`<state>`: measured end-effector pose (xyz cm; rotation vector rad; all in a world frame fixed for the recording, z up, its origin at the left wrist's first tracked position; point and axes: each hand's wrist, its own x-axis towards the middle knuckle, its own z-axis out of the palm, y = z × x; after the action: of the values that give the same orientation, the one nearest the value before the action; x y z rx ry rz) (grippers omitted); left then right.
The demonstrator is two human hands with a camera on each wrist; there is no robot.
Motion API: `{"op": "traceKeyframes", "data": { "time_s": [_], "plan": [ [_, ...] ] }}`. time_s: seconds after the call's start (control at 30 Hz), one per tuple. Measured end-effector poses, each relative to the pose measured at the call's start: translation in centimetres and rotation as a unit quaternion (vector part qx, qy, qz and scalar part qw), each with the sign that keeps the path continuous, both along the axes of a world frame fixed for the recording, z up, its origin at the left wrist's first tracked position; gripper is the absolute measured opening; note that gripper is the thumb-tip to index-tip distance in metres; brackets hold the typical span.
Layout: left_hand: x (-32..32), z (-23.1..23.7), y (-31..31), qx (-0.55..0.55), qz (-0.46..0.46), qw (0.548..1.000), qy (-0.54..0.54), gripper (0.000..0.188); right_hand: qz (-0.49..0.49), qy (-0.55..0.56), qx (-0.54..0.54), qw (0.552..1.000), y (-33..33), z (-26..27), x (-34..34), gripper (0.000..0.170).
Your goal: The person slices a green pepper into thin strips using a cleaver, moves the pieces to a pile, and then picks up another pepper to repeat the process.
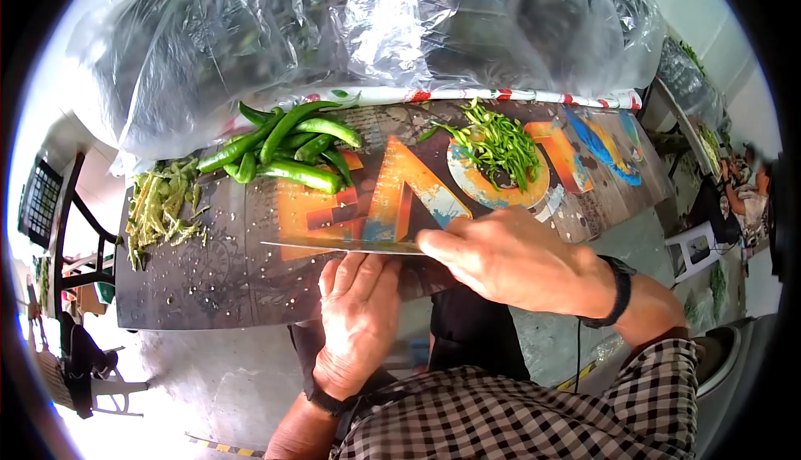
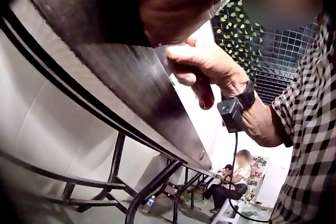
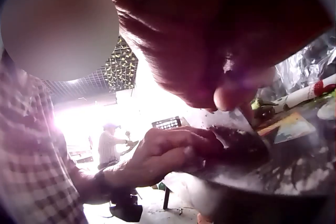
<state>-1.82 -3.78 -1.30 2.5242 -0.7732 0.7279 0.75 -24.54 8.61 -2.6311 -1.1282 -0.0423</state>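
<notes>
Evidently grips a kitchen knife (image 1: 342, 246) in the right hand (image 1: 521, 264), with fingers wrapped around a dark handle (image 2: 203, 92), and holds the blade roughly along the near edge of the table (image 1: 217, 280), tip toward the left end. Rests the left hand (image 1: 360, 314) at that same near edge, left of the middle, with bent fingertips right by the blade; cannot tell whether pinching a piece or only pressing down, given the blur and shadow in the right wrist view. Looks like slicing, to judge by the loose heap of green pepper shreds (image 1: 501, 155) near the far edge, right of the middle. Shows whole long green peppers (image 1: 288, 139) in a pile near the far edge, left of the middle, and pale pith scraps (image 1: 158, 209) toward the far left corner. To slice well, probably best to tuck the left fingertips back, use the knuckles as a guide, and draw the blade lengthwise with light pressure. Worth working slightly farther in from the near edge, to avoid dropping strips, and worth moving the left fingers back evenly between strokes.
</notes>
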Motion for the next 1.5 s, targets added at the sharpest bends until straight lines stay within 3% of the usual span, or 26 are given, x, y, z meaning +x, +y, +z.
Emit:
{"op": "traceKeyframes", "data": {
  "time_s": [0.17, 0.33, 0.53, 0.73, 1.23, 1.4, 1.5],
  "plan": [
    [0.0, -0.2, 0.0, -0.012, -0.001, 1.000, 0.004, 0.038, 0.025, 0.010, 0.046, 0.999, 1.7, -0.6, 2.6, 0.013],
    [-0.2, -0.1, -0.3, -0.034, 0.009, 0.999, 0.019, 0.037, -0.030, 0.050, 0.029, 0.998, -1.1, 0.1, 0.9, 0.007],
    [-0.1, 0.2, -0.5, -0.047, 0.000, 0.999, 0.015, 0.033, -0.095, -0.029, 0.021, 0.995, -4.1, -0.6, -0.4, 0.015],
    [0.0, 0.1, -0.6, -0.049, 0.003, 0.999, 0.006, 0.033, -0.052, -0.009, 0.061, 0.997, -2.9, 0.0, -1.0, 0.011],
    [0.0, -0.1, -0.6, -0.020, 0.018, 1.000, 0.006, 0.032, -0.024, 0.069, -0.019, 0.997, -0.1, 1.2, -0.1, 0.010],
    [0.1, -0.3, -0.6, -0.032, 0.015, 0.999, -0.008, 0.033, 0.040, -0.012, 0.063, 0.997, 2.2, -0.6, 2.1, 0.014],
    [0.0, 0.0, -0.7, -0.054, 0.019, 0.998, -0.001, 0.027, 0.002, 0.001, 0.017, 1.000, 1.1, -0.1, 1.8, 0.009]
  ]
}}
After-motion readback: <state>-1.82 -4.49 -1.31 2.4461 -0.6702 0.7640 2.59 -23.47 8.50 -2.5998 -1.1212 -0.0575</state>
